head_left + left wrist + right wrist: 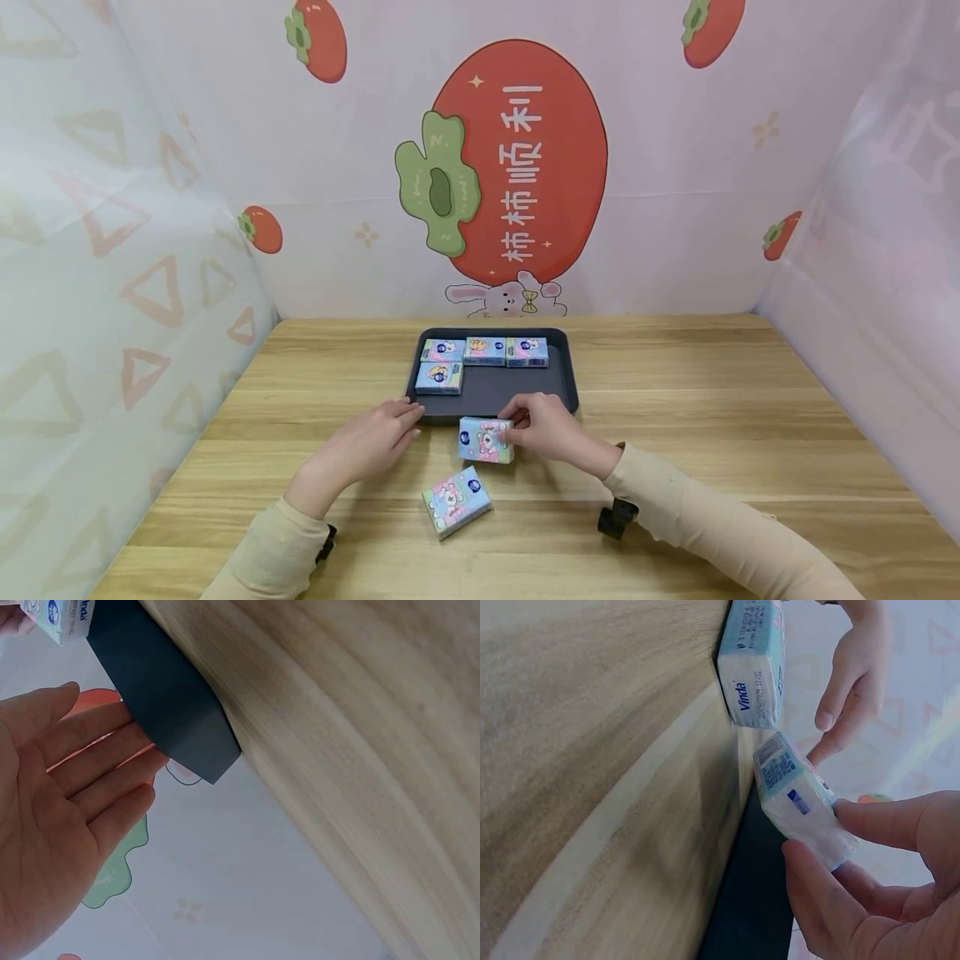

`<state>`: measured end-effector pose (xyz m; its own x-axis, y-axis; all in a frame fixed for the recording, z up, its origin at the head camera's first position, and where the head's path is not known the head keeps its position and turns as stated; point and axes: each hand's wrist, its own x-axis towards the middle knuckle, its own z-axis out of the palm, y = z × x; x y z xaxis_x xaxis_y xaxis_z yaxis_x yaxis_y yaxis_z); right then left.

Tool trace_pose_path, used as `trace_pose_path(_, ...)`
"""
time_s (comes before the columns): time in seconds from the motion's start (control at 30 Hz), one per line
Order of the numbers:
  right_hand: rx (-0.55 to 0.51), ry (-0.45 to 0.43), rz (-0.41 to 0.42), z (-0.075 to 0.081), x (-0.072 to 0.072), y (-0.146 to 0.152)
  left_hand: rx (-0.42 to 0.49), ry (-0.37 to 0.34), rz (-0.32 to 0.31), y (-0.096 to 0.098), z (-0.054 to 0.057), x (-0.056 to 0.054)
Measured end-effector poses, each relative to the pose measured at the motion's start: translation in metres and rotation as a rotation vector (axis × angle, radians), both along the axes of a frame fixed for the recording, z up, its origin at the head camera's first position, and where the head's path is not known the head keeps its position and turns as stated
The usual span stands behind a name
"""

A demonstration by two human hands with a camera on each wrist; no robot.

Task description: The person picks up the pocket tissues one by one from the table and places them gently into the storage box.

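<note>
In the head view my right hand [551, 429] pinches a small tissue pack [483, 440] between thumb and fingers, at the near edge of a dark tray [517, 392]. The right wrist view shows that tissue pack [802, 799] tilted in the fingertips. My left hand [375, 437] touches the tray's near left corner with straight fingers; in the left wrist view its palm [60, 802] faces the camera. Another tissue pack [457, 502] lies at an angle on the table before the tray. Several packs sit inside the tray, among them a pack [439, 377] at the left.
The wooden table [690, 400] runs back to a white printed backdrop [360, 167] with persimmon drawings. Pale printed walls [112, 250] close off both sides. A dark device [617, 518] is strapped at the right wrist, over a beige sleeve [697, 508].
</note>
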<state>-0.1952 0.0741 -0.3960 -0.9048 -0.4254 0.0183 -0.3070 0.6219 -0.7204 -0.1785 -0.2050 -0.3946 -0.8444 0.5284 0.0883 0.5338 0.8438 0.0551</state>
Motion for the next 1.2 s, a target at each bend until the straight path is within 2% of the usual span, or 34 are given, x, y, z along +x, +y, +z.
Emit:
trace_pose_path(0.2,0.001,0.037,0.0,0.003,-0.001,0.002,-0.002,-0.002,-0.003,-0.001,-0.001,0.001)
trace_pose_path(0.47,0.007,0.01,-0.03,0.012,-0.007,0.005,-0.002,-0.008,0.006,-0.001,-0.001,0.001)
trace_pose_path(0.77,0.012,0.028,-0.04,0.02,-0.014,0.01,-0.004,-0.028,0.023,0.0,-0.002,0.0)
trace_pose_path(1.2,0.031,0.036,-0.066,0.029,-0.03,0.014,-0.003,-0.015,0.002,0.0,0.0,-0.001)
